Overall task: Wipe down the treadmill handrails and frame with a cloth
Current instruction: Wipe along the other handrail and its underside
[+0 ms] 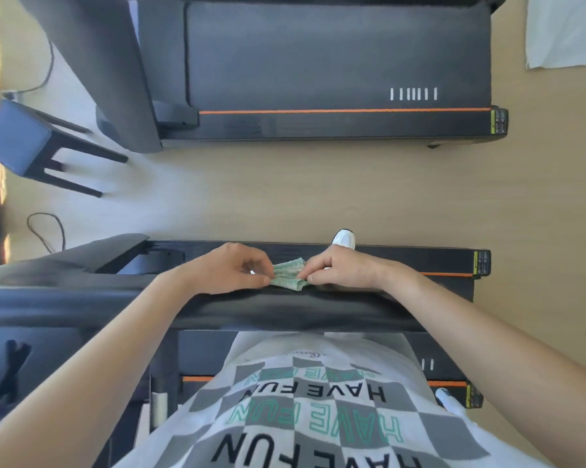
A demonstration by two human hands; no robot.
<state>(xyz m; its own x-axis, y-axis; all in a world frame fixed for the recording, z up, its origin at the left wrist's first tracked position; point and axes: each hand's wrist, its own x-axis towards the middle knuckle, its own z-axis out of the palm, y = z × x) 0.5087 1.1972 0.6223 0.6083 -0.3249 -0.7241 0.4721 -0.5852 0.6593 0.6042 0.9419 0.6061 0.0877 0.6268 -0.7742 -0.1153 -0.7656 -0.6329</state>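
Observation:
A small pale green cloth (288, 274) is bunched up on top of the black treadmill handrail (345, 307) that runs across in front of me. My left hand (229, 270) pinches the cloth's left end with thumb and curled fingers. My right hand (340, 268) pinches its right end the same way. Both hands sit just above the rail, with the cloth between them. Beyond the rail lies the treadmill's side frame (403, 256), black with an orange stripe.
A second treadmill (335, 62) stands across the wooden floor ahead. A dark stool (24, 140) is at the left, with cables on the floor near it. A white shoe (345, 238) shows past the frame. A white sheet (565, 28) lies at the top right.

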